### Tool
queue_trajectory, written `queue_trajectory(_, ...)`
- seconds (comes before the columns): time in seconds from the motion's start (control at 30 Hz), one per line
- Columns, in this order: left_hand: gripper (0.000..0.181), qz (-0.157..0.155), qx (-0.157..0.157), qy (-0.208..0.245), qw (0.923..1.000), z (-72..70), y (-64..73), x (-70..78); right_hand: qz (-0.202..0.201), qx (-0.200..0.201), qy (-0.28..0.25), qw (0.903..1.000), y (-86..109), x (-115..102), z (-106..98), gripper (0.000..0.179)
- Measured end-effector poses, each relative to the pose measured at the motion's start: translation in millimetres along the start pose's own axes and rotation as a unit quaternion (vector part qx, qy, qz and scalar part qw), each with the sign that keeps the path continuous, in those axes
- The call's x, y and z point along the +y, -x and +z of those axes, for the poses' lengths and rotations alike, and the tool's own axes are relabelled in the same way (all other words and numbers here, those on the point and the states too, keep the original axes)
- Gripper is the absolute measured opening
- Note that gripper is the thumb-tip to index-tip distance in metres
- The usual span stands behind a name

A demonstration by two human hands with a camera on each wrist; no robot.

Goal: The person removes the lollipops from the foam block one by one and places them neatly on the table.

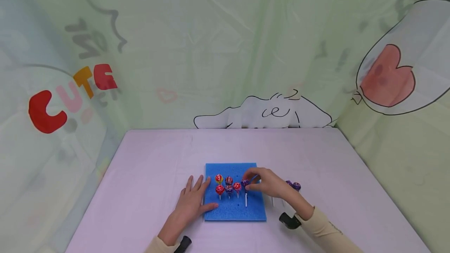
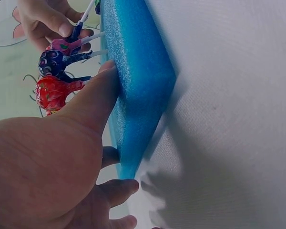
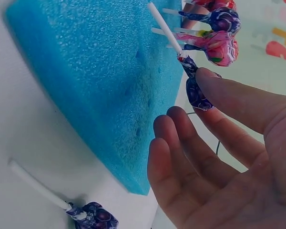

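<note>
My right hand (image 1: 268, 182) pinches a purple-wrapped lollipop (image 3: 196, 94) between thumb and index finger, over the right part of a blue foam block (image 1: 235, 212). Its white stick slants out over the foam, and the other fingers of that hand are spread apart from it. Several lollipops stand upright in the block, among them a red one (image 1: 219, 189), a dark blue one (image 1: 229, 189) and a pink one (image 3: 221, 47). At the block's left edge rests my left hand (image 1: 190, 203), fingers extended and thumb lying on the foam's top.
Beyond the block's right side, more purple lollipops (image 1: 296, 186) lie on the white-covered table (image 1: 158, 155), partly hidden behind the right forearm. Small holes (image 3: 139, 53) dot the foam. Printed fabric walls (image 1: 225, 50) surround the table at the back and sides.
</note>
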State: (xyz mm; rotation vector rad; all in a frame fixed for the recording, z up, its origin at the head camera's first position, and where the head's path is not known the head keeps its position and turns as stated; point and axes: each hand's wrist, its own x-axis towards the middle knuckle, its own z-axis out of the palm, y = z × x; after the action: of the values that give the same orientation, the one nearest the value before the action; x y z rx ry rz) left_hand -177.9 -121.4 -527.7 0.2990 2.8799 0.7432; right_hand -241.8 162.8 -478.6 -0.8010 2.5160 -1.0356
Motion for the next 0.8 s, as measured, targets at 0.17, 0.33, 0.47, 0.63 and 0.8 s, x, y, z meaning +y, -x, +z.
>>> queue_trajectory(0.17,0.090,0.002,0.001,0.000,1.0000,0.1,0.1,0.2,-0.001,0.001,-0.007,1.0000,3.0,0,-3,0.022)
queue_trajectory(0.33,0.090,0.006,0.003,-0.006,1.0000,0.6,0.1,-0.6,-0.003,0.007,-0.013,0.9999,7.7,5,-6,0.021)
queue_trajectory(0.47,0.090,0.007,0.005,-0.009,0.9999,0.7,0.2,-0.5,0.000,0.011,-0.016,0.9998,12.7,9,-9,0.022)
queue_trajectory(0.63,0.089,0.004,0.003,-0.012,0.9999,-0.5,0.3,0.9,0.009,0.009,-0.023,0.9996,18.6,13,-12,0.023)
queue_trajectory(0.8,0.089,0.004,0.004,-0.014,0.9999,-2.1,1.1,2.0,0.024,0.008,-0.037,0.9990,22.6,15,-15,0.023)
